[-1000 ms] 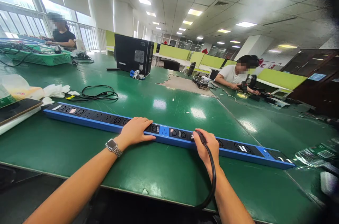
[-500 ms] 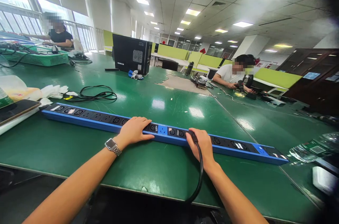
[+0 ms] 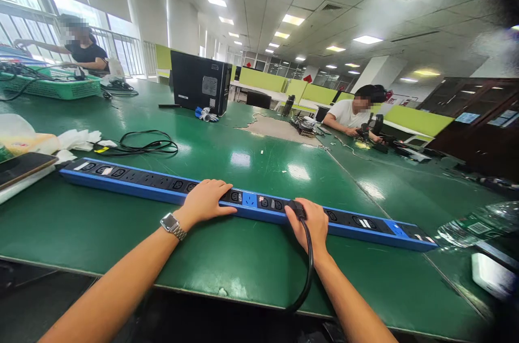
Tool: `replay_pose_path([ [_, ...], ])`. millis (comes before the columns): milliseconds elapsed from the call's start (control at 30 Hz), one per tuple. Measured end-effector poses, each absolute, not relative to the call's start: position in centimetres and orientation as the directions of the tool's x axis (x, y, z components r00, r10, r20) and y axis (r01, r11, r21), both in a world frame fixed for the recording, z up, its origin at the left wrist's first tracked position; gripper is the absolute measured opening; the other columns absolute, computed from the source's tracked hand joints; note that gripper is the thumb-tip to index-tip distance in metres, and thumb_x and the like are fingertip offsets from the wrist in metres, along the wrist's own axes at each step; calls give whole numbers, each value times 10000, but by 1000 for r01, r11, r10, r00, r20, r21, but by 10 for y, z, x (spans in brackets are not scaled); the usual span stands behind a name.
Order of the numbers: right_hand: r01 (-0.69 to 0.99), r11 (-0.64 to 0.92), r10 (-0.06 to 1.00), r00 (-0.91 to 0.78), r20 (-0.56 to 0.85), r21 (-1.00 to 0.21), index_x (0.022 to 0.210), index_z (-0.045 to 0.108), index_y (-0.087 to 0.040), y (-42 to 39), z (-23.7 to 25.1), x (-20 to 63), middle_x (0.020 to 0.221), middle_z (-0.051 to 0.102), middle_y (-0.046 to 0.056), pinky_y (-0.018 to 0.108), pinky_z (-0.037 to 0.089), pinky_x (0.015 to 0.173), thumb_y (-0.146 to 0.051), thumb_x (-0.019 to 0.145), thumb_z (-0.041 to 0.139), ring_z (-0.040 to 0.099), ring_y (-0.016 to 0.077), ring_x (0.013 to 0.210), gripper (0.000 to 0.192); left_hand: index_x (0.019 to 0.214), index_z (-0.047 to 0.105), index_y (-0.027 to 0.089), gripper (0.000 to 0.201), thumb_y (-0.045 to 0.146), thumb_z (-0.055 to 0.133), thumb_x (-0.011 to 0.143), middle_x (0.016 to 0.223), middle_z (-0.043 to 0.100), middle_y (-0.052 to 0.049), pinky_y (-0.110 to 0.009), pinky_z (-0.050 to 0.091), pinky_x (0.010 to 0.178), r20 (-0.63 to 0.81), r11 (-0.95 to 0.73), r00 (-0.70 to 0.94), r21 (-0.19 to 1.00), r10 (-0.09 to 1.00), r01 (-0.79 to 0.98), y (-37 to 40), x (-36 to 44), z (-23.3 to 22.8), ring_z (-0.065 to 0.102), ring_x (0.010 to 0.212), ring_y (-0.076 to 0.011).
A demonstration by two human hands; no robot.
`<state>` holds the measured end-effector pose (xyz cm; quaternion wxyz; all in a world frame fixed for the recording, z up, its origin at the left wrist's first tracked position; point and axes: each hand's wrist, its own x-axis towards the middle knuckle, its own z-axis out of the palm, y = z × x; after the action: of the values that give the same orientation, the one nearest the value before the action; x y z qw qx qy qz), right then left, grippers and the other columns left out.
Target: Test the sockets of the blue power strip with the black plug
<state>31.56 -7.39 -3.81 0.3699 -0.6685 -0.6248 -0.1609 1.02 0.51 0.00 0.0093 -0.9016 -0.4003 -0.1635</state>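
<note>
A long blue power strip (image 3: 133,182) with a black socket face lies across the green table (image 3: 251,256) in front of me. My left hand (image 3: 206,199), a metal watch on its wrist, rests flat on the strip near its middle. My right hand (image 3: 310,223) is shut on a black plug (image 3: 298,209) pressed against the strip's sockets. The plug's black cable (image 3: 308,267) runs back along my right forearm and drops over the table's near edge.
A coiled black cable (image 3: 141,144), white tissues (image 3: 79,139) and a phone (image 3: 22,165) lie at left. A black computer case (image 3: 199,82) stands behind, a green basket (image 3: 52,86) far left. Two other people sit at the table, far left and far right. Plastic bags (image 3: 478,224) lie at right.
My right hand with the plug has shifted slightly left along the strip. The left hand has stayed on the strip. My view has drifted a little.
</note>
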Motion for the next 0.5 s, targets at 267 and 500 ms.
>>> replay_pose_path([
  [267, 867, 92, 742, 268, 614, -489, 911, 708, -207, -71, -35, 317, 994, 734, 89, 436, 402, 945, -639, 800, 551, 630, 276, 978, 473, 1272, 571, 206, 650, 664, 561, 810, 1194, 655, -95, -407, 432, 946, 312, -681, 623, 123, 717, 722, 7, 10, -2, 609, 1074, -284],
  [500, 503, 118, 616, 639, 461, -856, 982, 690, -153, -67, -36, 315, 948, 723, 101, 368, 481, 804, -602, 792, 587, 650, 237, 848, 499, 1267, 574, 197, 650, 655, 577, 806, 1196, 657, -94, -411, 432, 943, 303, -681, 627, 119, 718, 723, 6, 11, -1, 610, 1072, -288],
])
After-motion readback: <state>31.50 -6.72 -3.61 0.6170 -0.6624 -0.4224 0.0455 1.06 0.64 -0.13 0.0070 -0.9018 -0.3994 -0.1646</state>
